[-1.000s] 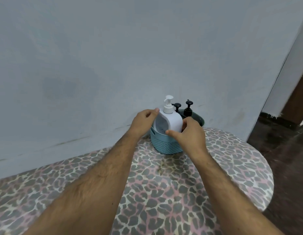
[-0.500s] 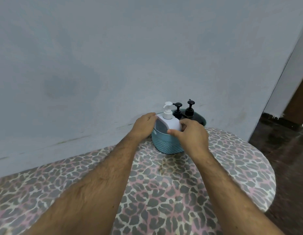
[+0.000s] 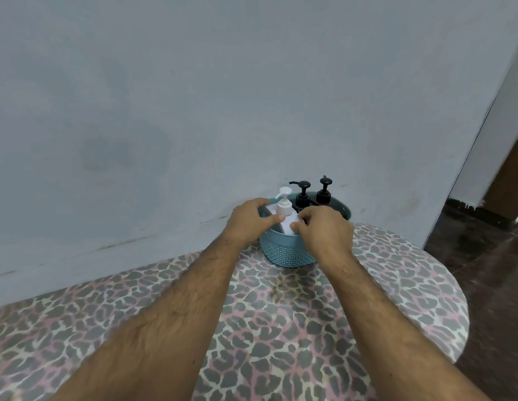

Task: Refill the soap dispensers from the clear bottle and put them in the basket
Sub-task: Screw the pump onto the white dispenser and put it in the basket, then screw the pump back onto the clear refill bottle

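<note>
Tipping is the chief risk: the basket [image 3: 283, 250], standing on the patterned table [image 3: 281, 328] near the wall, could be dragged or toppled if the hands are withdrawn carelessly, and the two black dispensers [image 3: 312, 195] behind could be knocked. The white dispenser [image 3: 285, 217] is seated in the basket, upright. It is pinched at the shoulders by the left hand [image 3: 247, 221] and right hand [image 3: 324, 231], fingers curled round it.

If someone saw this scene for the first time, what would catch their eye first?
Two hands, left hand and right hand, grip a white soap dispenser inside a blue basket by the wall. Two black pump dispensers stand behind it, and the leopard-print tablecloth fills the foreground.
</note>
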### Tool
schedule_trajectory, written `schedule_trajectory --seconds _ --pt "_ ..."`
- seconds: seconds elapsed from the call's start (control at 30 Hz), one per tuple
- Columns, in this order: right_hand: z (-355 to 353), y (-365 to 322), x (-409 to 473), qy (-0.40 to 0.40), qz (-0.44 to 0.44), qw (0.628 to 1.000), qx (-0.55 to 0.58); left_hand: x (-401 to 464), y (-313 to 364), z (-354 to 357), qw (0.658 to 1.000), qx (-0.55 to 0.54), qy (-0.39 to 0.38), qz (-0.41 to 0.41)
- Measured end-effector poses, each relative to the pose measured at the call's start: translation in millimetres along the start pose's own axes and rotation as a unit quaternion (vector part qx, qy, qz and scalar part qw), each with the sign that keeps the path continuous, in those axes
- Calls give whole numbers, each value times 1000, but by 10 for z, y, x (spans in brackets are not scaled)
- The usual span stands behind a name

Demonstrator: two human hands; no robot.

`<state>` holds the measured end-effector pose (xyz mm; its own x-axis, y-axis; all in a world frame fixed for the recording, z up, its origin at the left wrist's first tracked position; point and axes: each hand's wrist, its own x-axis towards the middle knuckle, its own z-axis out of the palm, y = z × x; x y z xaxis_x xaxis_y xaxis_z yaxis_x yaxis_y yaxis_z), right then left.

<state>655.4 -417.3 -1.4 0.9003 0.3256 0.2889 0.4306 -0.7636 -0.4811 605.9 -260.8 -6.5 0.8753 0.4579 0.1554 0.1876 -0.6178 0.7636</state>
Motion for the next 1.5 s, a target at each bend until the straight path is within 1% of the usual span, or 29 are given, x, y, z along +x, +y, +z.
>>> schedule_trajectory --seconds 0.07,0.1,0.2,0.33,0.43,0.5,0.57,0.6,0.67,0.73,0.83,0.93,1.1,1.33,1.5 --pt "30 10 20 14 -3 1000 3 -46 71 1 999 34 37 6" --pt "34 14 27 19 -2 1000 3 -65 104 3 998 52 42 7" --pt "39 11 24 29 -5 1000 -5 -123 155 4 993 106 40 8" --pt "53 8 4 15 -23 998 -60 -125 124 45 989 142 48 17" --pt "19 2 7 2 -36 994 -108 -108 123 85 980 197 17 8" --pt "-38 -15 -6 -17 -48 989 -142 -130 147 84 971 238 -29 6" --pt "-80 -31 -35 -43 -57 982 -173 -197 143 54 962 264 -65 24" --pt "-93 -36 -42 -56 -60 980 -182 -233 121 32 958 276 -72 34" --pt "-120 -27 -87 -86 -64 976 -192 -383 82 -57 955 288 -59 43" --pt "-138 -2 -169 -95 -78 975 -186 -597 23 -177 951 302 -44 49" --pt "-145 13 -377 -83 -123 978 -145 -981 -119 -353 941 332 -47 50" --pt "-104 -91 -694 -115 -167 975 -91 -1453 -316 -546 932 358 -45 30" --pt "24 -476 -1384 -196 -221 954 -55 -2384 -555 -934 920 389 -48 -18" --pt "254 -1124 -2363 -250 -313 916 -32 -3593 -720 -1471 908 409 -8 -90" --pt "333 -1572 -2974 -269 -367 890 -13 -4379 -812 -1738 905 403 49 -125"
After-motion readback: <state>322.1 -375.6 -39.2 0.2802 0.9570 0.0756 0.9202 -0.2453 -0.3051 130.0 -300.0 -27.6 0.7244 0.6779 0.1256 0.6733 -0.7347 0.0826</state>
